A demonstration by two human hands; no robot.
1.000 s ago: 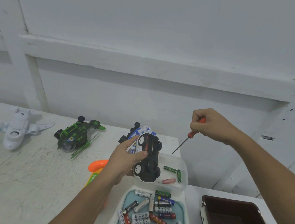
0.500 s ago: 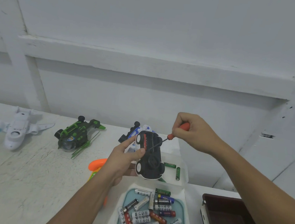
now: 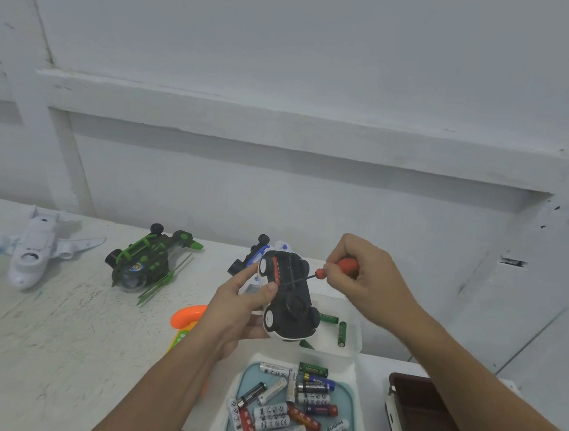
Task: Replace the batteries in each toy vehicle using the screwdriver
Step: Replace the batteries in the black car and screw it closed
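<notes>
- The white plane [image 3: 37, 252] and green helicopter [image 3: 145, 261] are lying aside, probably waiting their turn.
- The left hand [image 3: 240, 309] is gripping the toy car [image 3: 288, 294] mid-air with curled fingers, turning its underside toward the tool.
- The right hand [image 3: 366, 284] is pinching the screwdriver [image 3: 345, 267] by its red handle, tip meeting that underside.
- Spare batteries [image 3: 272, 415] are lying in the tray [image 3: 350, 408] below.

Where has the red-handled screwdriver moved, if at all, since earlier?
Yes: the red-handled screwdriver moved left, towards the green toy helicopter, reaching the black toy car.
</notes>
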